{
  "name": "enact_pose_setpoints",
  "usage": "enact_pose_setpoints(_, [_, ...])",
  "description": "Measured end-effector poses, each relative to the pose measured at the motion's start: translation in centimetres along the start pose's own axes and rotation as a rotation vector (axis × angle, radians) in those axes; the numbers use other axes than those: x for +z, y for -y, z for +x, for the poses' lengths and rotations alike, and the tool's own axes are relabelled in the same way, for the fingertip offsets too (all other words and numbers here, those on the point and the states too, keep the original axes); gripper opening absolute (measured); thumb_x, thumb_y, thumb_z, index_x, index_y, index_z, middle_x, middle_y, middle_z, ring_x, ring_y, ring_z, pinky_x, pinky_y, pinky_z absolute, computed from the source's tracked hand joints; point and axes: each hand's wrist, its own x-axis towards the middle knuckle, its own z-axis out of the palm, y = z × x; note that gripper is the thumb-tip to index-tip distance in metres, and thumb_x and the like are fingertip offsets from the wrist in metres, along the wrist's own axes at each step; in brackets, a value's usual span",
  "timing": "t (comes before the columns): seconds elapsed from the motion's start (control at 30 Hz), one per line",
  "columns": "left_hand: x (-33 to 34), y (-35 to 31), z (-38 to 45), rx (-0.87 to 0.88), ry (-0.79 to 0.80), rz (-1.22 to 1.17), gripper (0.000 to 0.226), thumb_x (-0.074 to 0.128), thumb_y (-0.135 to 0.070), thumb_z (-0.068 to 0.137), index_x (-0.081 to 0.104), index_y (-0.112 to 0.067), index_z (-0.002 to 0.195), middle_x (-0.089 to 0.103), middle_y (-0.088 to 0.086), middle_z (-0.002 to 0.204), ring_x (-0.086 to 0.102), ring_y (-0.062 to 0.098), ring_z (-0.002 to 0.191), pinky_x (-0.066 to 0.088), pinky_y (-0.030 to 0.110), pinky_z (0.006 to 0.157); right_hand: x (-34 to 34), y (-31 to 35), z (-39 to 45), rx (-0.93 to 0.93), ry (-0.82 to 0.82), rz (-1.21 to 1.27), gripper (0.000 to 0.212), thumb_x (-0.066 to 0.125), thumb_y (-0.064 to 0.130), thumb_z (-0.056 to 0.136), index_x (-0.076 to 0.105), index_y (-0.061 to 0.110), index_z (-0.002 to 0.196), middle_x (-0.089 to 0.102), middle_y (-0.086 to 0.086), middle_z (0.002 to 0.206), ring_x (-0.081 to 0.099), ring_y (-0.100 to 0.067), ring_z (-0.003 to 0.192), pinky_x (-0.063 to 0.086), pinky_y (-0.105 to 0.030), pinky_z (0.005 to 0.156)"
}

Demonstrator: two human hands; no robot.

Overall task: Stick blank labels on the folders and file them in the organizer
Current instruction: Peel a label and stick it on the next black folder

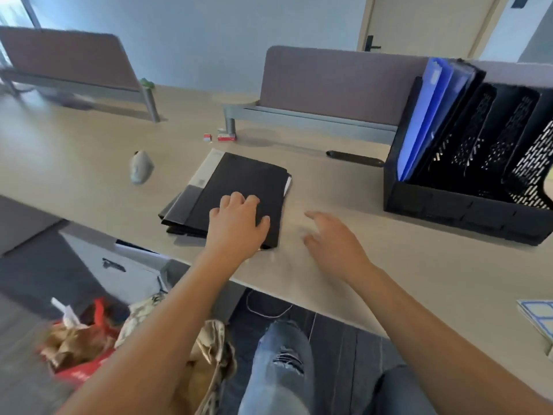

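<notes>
A stack of black folders (239, 181) lies flat on the beige desk (389, 265), near its front edge. My left hand (238, 223) rests on the stack's near right corner, fingers curled over the top cover and thumb at the edge. Just right of the stack, my right hand (332, 238) hovers over bare desk, fingers spread and holding nothing. The black mesh organizer (466, 211) stands at the right, with blue folders (425, 115) upright in its leftmost slot. A sheet of blank blue-edged labels (538, 319) lies at the right edge.
A grey computer mouse (140, 170) sits left of the stack. Small red boxes (221, 136) and a black pen-like object (354, 158) lie near the grey desk divider (335, 82). Below the desk are a red bag of clutter (80, 342) and my knees.
</notes>
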Motion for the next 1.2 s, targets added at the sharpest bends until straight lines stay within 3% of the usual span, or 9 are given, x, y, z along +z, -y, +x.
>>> enact_pose_setpoints(0.17, [-1.3, 6.0, -0.5, -0.122, -0.023, 0.065, 0.055, 0.048, -0.051, 0.098, 0.047, -0.022, 0.145, 0.046, 0.011, 0.147, 0.034, 0.032, 0.142, 0.028, 0.053, 0.117, 3.3, 4.9, 2.0, -0.072, 0.067, 0.029, 0.059, 0.051, 0.044, 0.109, 0.036, 0.025, 0.163, 0.039, 0.001, 0.167, 0.036, -0.02, 0.153, 0.033, -0.038, 0.123])
enact_pose_setpoints(0.3, [-1.4, 8.8, 0.6, -0.177, 0.004, 0.128, 0.066, 0.044, -0.058, 0.098, 0.035, -0.025, 0.154, 0.029, 0.014, 0.162, 0.016, 0.035, 0.153, 0.018, 0.059, 0.12, 5.5, 6.6, 3.8, -0.073, 0.117, -0.006, 0.068, 0.043, 0.061, 0.107, 0.023, 0.035, 0.167, 0.018, 0.002, 0.176, 0.017, -0.021, 0.163, 0.023, -0.044, 0.13])
enact_pose_setpoints(0.47, [-0.5, 10.6, 2.4, -0.167, 0.096, 0.135, 0.074, 0.041, -0.068, 0.095, 0.027, -0.031, 0.157, 0.022, 0.013, 0.165, 0.017, 0.037, 0.153, 0.016, 0.064, 0.12, 6.8, 7.1, 6.0, -0.095, 0.151, -0.125, 0.073, 0.032, 0.07, 0.106, 0.018, 0.035, 0.169, 0.008, 0.001, 0.178, 0.004, -0.022, 0.165, 0.013, -0.046, 0.133])
enact_pose_setpoints(0.53, [0.0, 10.5, 2.6, -0.157, 0.107, 0.143, 0.071, 0.04, -0.069, 0.094, 0.034, -0.03, 0.154, 0.023, 0.014, 0.165, 0.018, 0.038, 0.152, 0.016, 0.064, 0.12, 7.2, 6.8, 6.5, -0.097, 0.179, -0.177, 0.073, 0.028, 0.07, 0.106, 0.016, 0.036, 0.169, 0.006, 0.001, 0.179, 0.004, -0.022, 0.165, 0.012, -0.048, 0.133])
enact_pose_setpoints(0.63, [0.2, 9.9, 2.5, -0.14, 0.078, 0.158, 0.061, 0.043, -0.066, 0.095, 0.054, -0.025, 0.139, 0.036, 0.014, 0.156, 0.031, 0.039, 0.144, 0.022, 0.061, 0.117, 7.2, 6.1, 6.4, -0.087, 0.178, -0.222, 0.072, 0.025, 0.07, 0.106, 0.016, 0.036, 0.169, 0.006, 0.001, 0.179, 0.005, -0.023, 0.165, 0.011, -0.05, 0.133])
enact_pose_setpoints(0.77, [0.3, 8.5, 1.9, -0.132, 0.037, 0.11, 0.056, 0.046, -0.06, 0.096, 0.055, -0.019, 0.133, 0.046, 0.012, 0.142, 0.044, 0.036, 0.13, 0.037, 0.056, 0.105, 6.0, 4.2, 4.3, -0.044, 0.162, -0.231, 0.071, 0.024, 0.069, 0.106, 0.021, 0.035, 0.168, 0.011, 0.001, 0.178, 0.009, -0.023, 0.165, 0.012, -0.048, 0.133])
enact_pose_setpoints(0.9, [1.1, 5.4, 0.7, -0.074, 0.05, 0.015, 0.06, 0.049, -0.06, 0.096, 0.049, -0.019, 0.14, 0.045, 0.011, 0.143, 0.043, 0.033, 0.134, 0.038, 0.054, 0.107, 3.9, 1.7, 0.2, -0.002, 0.168, -0.228, 0.069, 0.029, 0.068, 0.106, 0.024, 0.037, 0.167, 0.011, 0.004, 0.178, 0.008, -0.02, 0.165, 0.01, -0.047, 0.133])
enact_pose_setpoints(1.03, [2.7, 1.1, -1.1, 0.038, 0.114, -0.016, 0.064, 0.048, -0.06, 0.098, 0.041, -0.023, 0.15, 0.04, 0.01, 0.153, 0.034, 0.032, 0.145, 0.029, 0.057, 0.117, 1.8, -1.2, -5.1, 0.036, 0.16, -0.225, 0.068, 0.031, 0.068, 0.105, 0.026, 0.039, 0.166, 0.01, 0.007, 0.178, 0.006, -0.017, 0.165, 0.01, -0.047, 0.133])
enact_pose_setpoints(1.2, [5.3, -4.7, -3.6, 0.146, 0.22, 0.046, 0.068, 0.045, -0.066, 0.095, 0.041, -0.027, 0.151, 0.036, 0.009, 0.154, 0.028, 0.034, 0.145, 0.028, 0.058, 0.117, -0.8, -5.2, -12.4, 0.115, 0.119, -0.226, 0.076, 0.021, 0.076, 0.098, 0.025, 0.04, 0.165, 0.01, 0.007, 0.178, 0.003, -0.015, 0.165, 0.011, -0.048, 0.132])
